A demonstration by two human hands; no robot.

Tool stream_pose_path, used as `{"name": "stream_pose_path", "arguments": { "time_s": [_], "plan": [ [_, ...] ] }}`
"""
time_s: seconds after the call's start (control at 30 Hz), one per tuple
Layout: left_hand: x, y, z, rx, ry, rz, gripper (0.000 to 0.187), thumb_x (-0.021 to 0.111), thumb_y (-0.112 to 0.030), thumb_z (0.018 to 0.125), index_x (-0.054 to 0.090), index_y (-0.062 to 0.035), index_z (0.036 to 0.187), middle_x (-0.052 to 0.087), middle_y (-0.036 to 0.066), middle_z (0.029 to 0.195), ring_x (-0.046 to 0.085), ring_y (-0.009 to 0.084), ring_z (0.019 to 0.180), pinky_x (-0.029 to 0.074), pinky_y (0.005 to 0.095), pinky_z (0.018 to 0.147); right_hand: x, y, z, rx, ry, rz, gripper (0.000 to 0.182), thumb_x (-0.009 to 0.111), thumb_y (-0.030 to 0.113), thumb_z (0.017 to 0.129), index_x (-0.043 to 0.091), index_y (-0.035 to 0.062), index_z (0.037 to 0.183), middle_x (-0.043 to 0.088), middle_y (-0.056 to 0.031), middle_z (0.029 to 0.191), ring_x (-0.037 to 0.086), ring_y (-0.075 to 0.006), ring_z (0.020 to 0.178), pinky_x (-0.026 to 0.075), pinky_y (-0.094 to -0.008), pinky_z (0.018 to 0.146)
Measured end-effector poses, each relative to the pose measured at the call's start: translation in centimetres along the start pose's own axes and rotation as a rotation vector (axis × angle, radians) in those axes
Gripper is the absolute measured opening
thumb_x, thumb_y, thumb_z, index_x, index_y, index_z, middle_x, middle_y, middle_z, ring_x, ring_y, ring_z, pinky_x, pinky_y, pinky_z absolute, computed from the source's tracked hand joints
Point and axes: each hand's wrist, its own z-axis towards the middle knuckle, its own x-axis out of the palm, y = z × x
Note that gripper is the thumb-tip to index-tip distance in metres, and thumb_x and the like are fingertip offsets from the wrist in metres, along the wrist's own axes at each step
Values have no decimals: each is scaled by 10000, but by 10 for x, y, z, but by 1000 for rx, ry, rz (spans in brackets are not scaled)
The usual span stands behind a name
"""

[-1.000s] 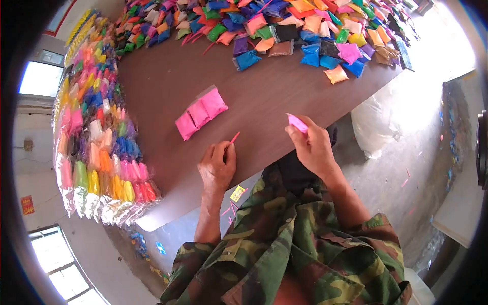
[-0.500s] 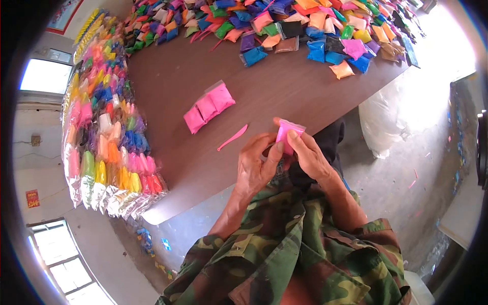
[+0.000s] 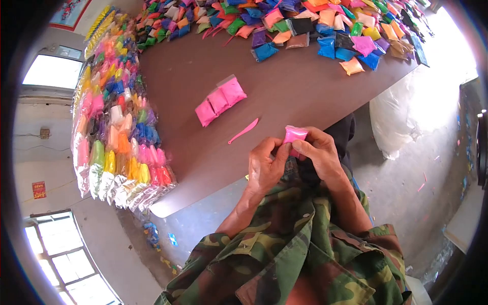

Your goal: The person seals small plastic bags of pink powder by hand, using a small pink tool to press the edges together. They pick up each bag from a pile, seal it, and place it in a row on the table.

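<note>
A small pink packet (image 3: 295,133) in clear plastic is between my two hands, just off the table's front edge. My left hand (image 3: 266,161) is closed, thumb and fingers pinching the packet's left side. On its other side, my right hand (image 3: 322,153) grips it with the thumb across the front. The packet's lower part is partly hidden by my fingers. Beyond my left hand lies a pink plastic knife (image 3: 244,130), flat on the brown table (image 3: 183,76). Three similar pink packets (image 3: 219,101) lie side by side in a row behind the knife.
A large heap of small packets in many colours (image 3: 325,30) covers the table's far side. Long clear bags of coloured packets (image 3: 119,127) are stacked along the left edge. A white translucent sack (image 3: 391,122) stands on the floor at the right.
The packet has turned in my hands, and its broad face now shows less, with the fingers shifted around it. The table and its contents sit slightly farther right and higher in view.
</note>
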Motion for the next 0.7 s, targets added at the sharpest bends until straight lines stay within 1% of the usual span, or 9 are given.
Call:
{"name": "stream_pose_path", "arguments": {
  "time_s": [0.03,0.13,0.23,0.33,0.43,0.53,0.63,0.7],
  "plan": [
    [0,0,0,4,21,-6,233,786,-190,990,736,32,1037,733,105,869,664,123,776,534,310,682,0,0,0,-8,-8,2,237,780,136,988,746,2,1180,728,9,965,619,-50,817,487,-217,698],
    [2,-9,-3,-113,58,-231,282,793,-231,999,750,30,1099,749,85,951,679,118,838,551,288,752,-4,0,-3,-20,-36,-2,223,785,117,986,742,-11,1164,726,11,960,630,-55,841,505,-228,723],
    [4,-9,-4,-150,18,-349,296,782,-241,1013,757,22,1147,751,60,992,686,114,883,555,274,815,-1,-7,-5,-30,-21,-23,203,783,88,985,738,-25,1146,726,7,967,643,-59,865,525,-237,753],
    [1,-1,-3,-157,53,-284,264,763,-216,1024,760,23,1137,739,42,964,669,100,865,545,266,792,1,-13,-8,-62,14,-73,191,773,79,993,733,-34,1142,728,-6,976,651,-59,868,538,-239,768],
    [0,4,-4,-177,36,-331,225,748,-199,1033,752,22,1071,710,12,910,619,81,805,512,264,730,4,-8,-10,-16,4,-202,211,779,92,991,731,-37,1152,726,-13,973,650,-62,862,540,-242,758],
    [-3,9,-5,-195,40,-268,184,739,-163,1031,728,18,994,676,8,850,561,75,753,468,274,671,8,-1,-14,28,30,-150,232,763,123,1005,727,-41,1165,716,-9,954,644,-64,844,537,-251,738],
    [0,8,-3,-34,-17,-108,142,730,-116,1020,707,8,955,650,26,816,541,83,739,450,286,648,9,5,-13,82,5,-167,233,742,154,1018,730,-47,1135,705,2,936,634,-58,836,525,-250,724],
    [4,11,-3,25,-10,-89,137,713,-127,1037,725,1,990,626,-23,802,523,50,739,428,250,644,7,1,-14,57,-58,-272,224,728,168,1027,737,-41,1107,700,11,931,626,-52,834,519,-249,722]
  ]
}}
